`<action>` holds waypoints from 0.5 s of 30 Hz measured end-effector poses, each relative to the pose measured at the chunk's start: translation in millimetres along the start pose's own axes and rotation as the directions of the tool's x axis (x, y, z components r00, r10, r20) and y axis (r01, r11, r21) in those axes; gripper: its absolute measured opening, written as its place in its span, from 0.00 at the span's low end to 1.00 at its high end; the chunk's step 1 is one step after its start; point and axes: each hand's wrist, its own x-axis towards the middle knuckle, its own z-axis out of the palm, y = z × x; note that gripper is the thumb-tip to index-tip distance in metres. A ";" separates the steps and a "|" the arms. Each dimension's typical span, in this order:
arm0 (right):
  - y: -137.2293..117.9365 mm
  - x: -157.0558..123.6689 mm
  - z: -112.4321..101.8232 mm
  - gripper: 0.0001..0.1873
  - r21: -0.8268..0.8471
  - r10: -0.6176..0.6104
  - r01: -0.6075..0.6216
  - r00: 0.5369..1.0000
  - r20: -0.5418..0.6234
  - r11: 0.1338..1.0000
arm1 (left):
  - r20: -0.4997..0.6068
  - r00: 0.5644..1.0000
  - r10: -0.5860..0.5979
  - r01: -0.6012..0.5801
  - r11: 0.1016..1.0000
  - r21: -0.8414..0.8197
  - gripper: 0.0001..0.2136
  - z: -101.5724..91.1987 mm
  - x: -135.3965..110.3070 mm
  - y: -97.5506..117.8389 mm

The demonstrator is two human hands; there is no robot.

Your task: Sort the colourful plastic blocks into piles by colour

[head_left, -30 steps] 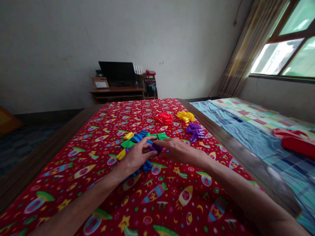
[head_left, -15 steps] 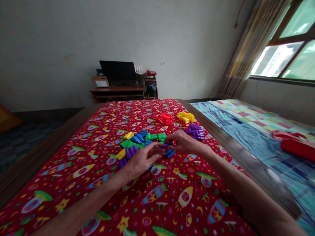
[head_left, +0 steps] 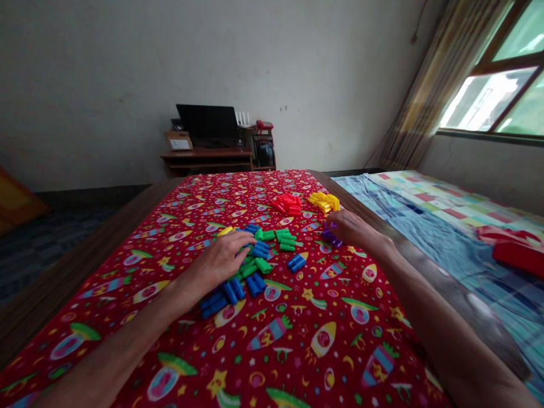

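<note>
My left hand point(head_left: 221, 258) reaches over the mixed pile, its fingers stretched out and apart, with nothing visible in them. Beneath and beside it lie blue plastic pieces point(head_left: 232, 292), green plastic pieces point(head_left: 255, 265) and a bit of a yellow piece point(head_left: 225, 231); the palm hides part of the pile. At the right, my right hand point(head_left: 355, 228) is over the purple pieces point(head_left: 331, 239), its fingertips closed on a purple plastic piece point(head_left: 330, 225). The pieces look like short paired tubes. A blue piece point(head_left: 296, 262) lies apart between the hands.
Red pieces point(head_left: 287, 204) and yellow pieces point(head_left: 324, 202) form separate heaps farther back. A red patterned cloth point(head_left: 297, 351) covers the table. Beyond stands a desk with a monitor point(head_left: 208, 126). A bed point(head_left: 425, 226) adjoins on the right.
My right hand has moved right from the middle to the purple heap, carrying a purple piece. My left hand has drawn back left over the mixed pile, away from the right hand.
</note>
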 end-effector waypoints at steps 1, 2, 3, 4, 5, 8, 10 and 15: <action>-6.3 0.4 -2.8 0.11 -0.007 -0.026 0.026 0.999 -0.026 1.000 | -0.002 0.999 -0.033 0.033 0.999 0.019 0.15 -2.9 1.4 -6.1; -13.3 0.9 -5.0 0.12 -0.011 -0.060 0.060 0.997 -0.053 0.998 | 0.009 0.998 -0.062 0.062 0.997 0.035 0.16 -4.5 2.3 -11.3; -20.6 1.4 -6.4 0.12 -0.010 -0.098 0.098 0.992 -0.076 0.995 | 0.033 0.996 -0.086 0.084 0.995 0.048 0.16 -4.7 2.6 -15.7; -28.0 1.8 -6.8 0.12 -0.002 -0.138 0.139 0.986 -0.094 0.990 | 0.065 0.992 -0.107 0.102 0.993 0.063 0.18 -3.6 2.4 -19.4; -35.2 2.2 -6.3 0.12 0.009 -0.172 0.174 0.979 -0.107 0.985 | 0.095 0.987 -0.126 0.118 0.990 0.079 0.19 -1.9 1.9 -22.5; -52.8 2.5 -3.0 0.11 0.046 -0.245 0.251 0.963 -0.110 0.967 | 0.152 0.971 -0.186 0.172 0.980 0.103 0.24 -0.2 -0.6 -30.8; -59.8 2.2 -1.3 0.11 0.058 -0.267 0.274 0.958 -0.102 0.960 | 0.192 0.960 -0.203 0.192 0.979 0.072 0.28 -7.6 -1.8 -36.7; -63.8 2.9 0.6 0.13 0.082 -0.251 0.257 0.965 -0.078 0.963 | 0.259 0.923 -0.283 0.280 0.959 0.051 0.28 -40.2 -3.5 -42.8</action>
